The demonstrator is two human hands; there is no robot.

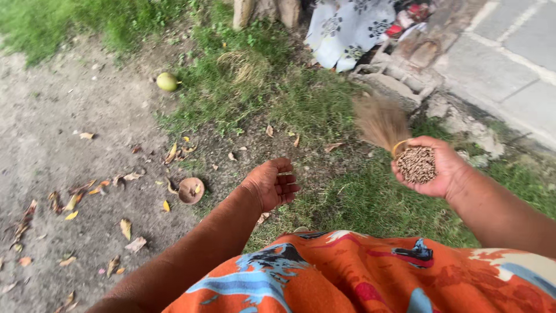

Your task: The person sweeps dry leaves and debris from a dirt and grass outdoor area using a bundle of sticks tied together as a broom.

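My right hand (pixel 431 168) grips the bound butt end of a stick broom (pixel 382 122); the cut ends of its thin sticks face the camera and its blurred bristles fan out up and to the left over the grass. My left hand (pixel 275 184) hangs free in front of me above the ground, fingers loosely curled, holding nothing. An orange patterned garment (pixel 347 272) fills the bottom of the view.
Dry leaves (pixel 124 229) lie scattered on bare dirt at left. A brown shell-like half bowl (pixel 190 190) and a yellow-green round fruit (pixel 166 82) rest on the ground. Patterned cloth (pixel 347 29) lies by broken stones, with a paved path (pixel 509 58) at right.
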